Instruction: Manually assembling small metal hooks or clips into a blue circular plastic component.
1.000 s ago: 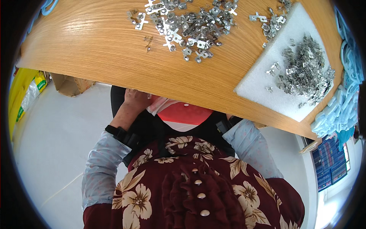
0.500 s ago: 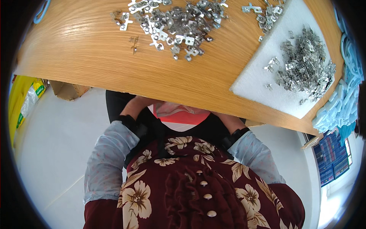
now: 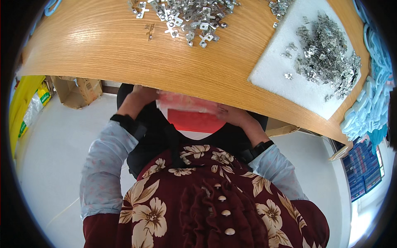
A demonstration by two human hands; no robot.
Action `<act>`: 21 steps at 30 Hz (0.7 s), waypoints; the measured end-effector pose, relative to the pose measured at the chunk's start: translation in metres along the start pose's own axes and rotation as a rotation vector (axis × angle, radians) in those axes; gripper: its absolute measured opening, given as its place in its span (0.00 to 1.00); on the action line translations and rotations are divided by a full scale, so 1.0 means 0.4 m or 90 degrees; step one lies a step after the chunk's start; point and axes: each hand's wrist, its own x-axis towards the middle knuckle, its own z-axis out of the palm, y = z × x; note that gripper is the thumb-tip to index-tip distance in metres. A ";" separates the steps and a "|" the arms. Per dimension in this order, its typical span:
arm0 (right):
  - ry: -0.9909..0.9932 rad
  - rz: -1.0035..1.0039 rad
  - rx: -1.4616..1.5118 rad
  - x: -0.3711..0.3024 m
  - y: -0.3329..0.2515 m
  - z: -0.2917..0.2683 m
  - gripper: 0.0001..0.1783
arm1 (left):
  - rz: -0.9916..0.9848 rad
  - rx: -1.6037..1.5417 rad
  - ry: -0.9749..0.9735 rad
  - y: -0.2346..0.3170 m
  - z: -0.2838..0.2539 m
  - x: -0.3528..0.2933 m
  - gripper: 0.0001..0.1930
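Below the near edge of the table, a clear, crinkled plastic bag (image 3: pixel 188 102) stretches between my hands, over a red flat-sided thing (image 3: pixel 192 120) whose kind I cannot make out. My left hand (image 3: pixel 144 95) is at the bag's left end, closed on it, its fingertips partly under the table edge. At the right end, my right hand (image 3: pixel 232 114) pinches the bag with bent fingers. Motion smears the bag a little. Small metal clips with round studs (image 3: pixel 202 18) lie heaped on the tabletop beyond my hands.
The wooden table (image 3: pixel 103 53) overhangs my lap. On its right, a white foam sheet (image 3: pixel 269 68) carries a pile of small shiny metal pieces (image 3: pixel 326 53). Light blue plastic parts (image 3: pixel 366 107) crowd the right edge. Cardboard boxes (image 3: pixel 78 93) and a yellow bag (image 3: pixel 25 103) stand at left.
Both hands have come out farther from under the table edge, bringing more of the plastic bag and the red thing into sight. The view has shifted slightly, so the table items sit higher.
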 end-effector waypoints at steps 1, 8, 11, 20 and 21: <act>-0.035 -0.006 -0.016 0.000 0.016 0.013 0.23 | -0.059 0.022 -0.078 0.007 -0.012 -0.007 0.28; 0.163 -0.024 -0.018 0.009 -0.011 -0.029 0.23 | -0.083 -0.189 -0.228 0.154 -0.080 0.016 0.21; 0.070 -0.004 -0.101 0.017 -0.028 -0.008 0.23 | 0.057 -0.214 -0.376 0.241 0.038 0.011 0.18; 0.188 -0.005 -0.039 -0.003 -0.055 -0.070 0.25 | 0.022 -0.233 -0.101 0.238 -0.016 0.076 0.18; 0.277 -0.019 -0.003 -0.005 -0.059 -0.091 0.25 | 0.056 -0.248 -0.051 0.219 0.023 0.082 0.18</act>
